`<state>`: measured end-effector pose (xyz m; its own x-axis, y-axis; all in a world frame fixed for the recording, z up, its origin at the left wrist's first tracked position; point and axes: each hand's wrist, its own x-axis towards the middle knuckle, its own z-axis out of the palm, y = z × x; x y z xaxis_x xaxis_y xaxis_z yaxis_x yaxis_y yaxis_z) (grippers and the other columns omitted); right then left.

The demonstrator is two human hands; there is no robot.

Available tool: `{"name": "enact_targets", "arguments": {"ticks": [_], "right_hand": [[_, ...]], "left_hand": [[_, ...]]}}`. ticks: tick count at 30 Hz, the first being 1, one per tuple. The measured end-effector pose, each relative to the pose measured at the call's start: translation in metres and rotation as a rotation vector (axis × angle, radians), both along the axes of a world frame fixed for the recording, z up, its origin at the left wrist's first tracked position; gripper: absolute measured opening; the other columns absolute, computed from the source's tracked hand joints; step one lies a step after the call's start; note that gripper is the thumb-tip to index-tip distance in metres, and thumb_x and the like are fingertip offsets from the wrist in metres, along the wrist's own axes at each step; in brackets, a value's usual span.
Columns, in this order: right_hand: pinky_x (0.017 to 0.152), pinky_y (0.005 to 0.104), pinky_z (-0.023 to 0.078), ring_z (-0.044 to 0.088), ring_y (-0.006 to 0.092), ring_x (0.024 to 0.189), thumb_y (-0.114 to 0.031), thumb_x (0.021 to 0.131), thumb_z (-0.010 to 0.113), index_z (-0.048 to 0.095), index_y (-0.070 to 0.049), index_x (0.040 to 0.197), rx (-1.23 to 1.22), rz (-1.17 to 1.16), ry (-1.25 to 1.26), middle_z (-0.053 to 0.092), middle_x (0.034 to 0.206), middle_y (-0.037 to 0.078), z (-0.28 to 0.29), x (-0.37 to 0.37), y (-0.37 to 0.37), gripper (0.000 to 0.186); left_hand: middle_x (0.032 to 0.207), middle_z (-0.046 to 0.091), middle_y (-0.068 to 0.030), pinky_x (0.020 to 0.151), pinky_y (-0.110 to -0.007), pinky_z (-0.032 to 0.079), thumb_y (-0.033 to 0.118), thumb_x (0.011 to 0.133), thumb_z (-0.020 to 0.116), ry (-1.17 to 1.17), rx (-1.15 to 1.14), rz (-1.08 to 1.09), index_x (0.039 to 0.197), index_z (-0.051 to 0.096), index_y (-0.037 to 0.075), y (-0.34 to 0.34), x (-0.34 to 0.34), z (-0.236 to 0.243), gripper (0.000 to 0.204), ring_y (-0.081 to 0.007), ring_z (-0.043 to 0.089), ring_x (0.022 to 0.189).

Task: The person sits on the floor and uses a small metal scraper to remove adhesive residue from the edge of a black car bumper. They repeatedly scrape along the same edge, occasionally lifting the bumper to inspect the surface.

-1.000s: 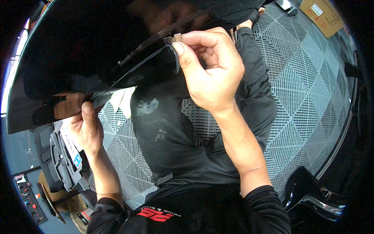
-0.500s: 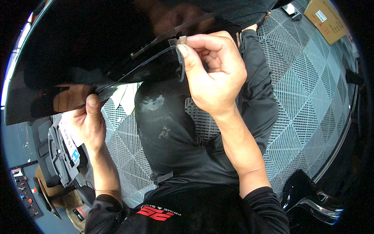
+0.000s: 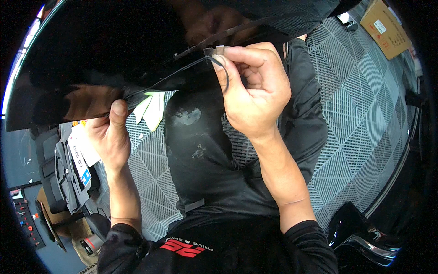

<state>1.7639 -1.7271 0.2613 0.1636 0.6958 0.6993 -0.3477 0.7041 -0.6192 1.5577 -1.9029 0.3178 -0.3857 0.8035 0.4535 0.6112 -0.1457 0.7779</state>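
A glossy black curved panel [image 3: 114,50] fills the upper left, with smeary residue along a line near its lower edge. My left hand [image 3: 109,137] is closed on that edge, thumb in front and the other fingers mostly hidden behind it. Thumb and forefinger of my right hand [image 3: 255,93] pinch a small, flat, greyish blade-like piece [image 3: 211,51] against the panel. A thin black strip [image 3: 182,68] runs along the edge from near my left thumb to the right fingertips, where its loose end curls down over my right thumb.
Grey grid floor tiles [image 3: 351,114] lie below, with a pale green-white sheet [image 3: 153,112] under the panel. A cardboard box [image 3: 385,29] stands at the far right. A black part with chrome trim [image 3: 376,249] is at lower right. At left are a white plate [image 3: 81,157] and black parts [image 3: 70,176].
The panel's lower left corner sits higher in view, and my left hand has shifted up and right. My right hand is slightly lower and farther right; the strip's loose end now bends over the thumb.
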Motion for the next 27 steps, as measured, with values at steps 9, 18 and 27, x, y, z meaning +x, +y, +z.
{"name": "enact_targets", "arguments": {"ticks": [9, 18, 27], "right_hand": [[0.054, 0.0241, 0.047, 0.060, 0.0116, 0.063, 0.008, 0.080, 0.079, 0.072, -0.001, 0.092, -0.061, 0.071, 0.033, 0.062, 0.081, 0.006, 0.002, -0.005, -0.011, 0.018], [0.055, 0.0233, 0.047, 0.060, 0.0114, 0.065, 0.009, 0.080, 0.080, 0.071, -0.001, 0.093, -0.017, 0.031, -0.006, 0.062, 0.083, 0.006, 0.002, -0.010, -0.017, 0.019], [0.056, 0.0231, 0.047, 0.060, 0.0116, 0.065, 0.009, 0.080, 0.080, 0.070, -0.001, 0.095, 0.033, 0.027, -0.040, 0.062, 0.084, 0.007, 0.004, -0.014, -0.025, 0.021]], "left_hand": [[0.115, 0.070, -0.0103, 0.095, -0.037, 0.054, 0.022, 0.103, 0.066, -0.029, -0.004, -0.027, 0.120, 0.066, -0.005, 0.002, 0.005, 0.003, 0.032, -0.0176, 0.066, 0.103], [0.115, 0.068, -0.0075, 0.090, -0.031, 0.051, 0.027, 0.101, 0.069, -0.006, -0.037, -0.013, 0.124, 0.065, -0.002, 0.005, 0.019, 0.009, 0.037, -0.0146, 0.063, 0.101], [0.087, 0.072, -0.0025, 0.071, -0.025, 0.048, 0.028, 0.096, 0.077, -0.046, 0.061, 0.015, 0.101, 0.075, -0.001, 0.016, 0.035, 0.018, 0.029, -0.0083, 0.060, 0.077]]}}
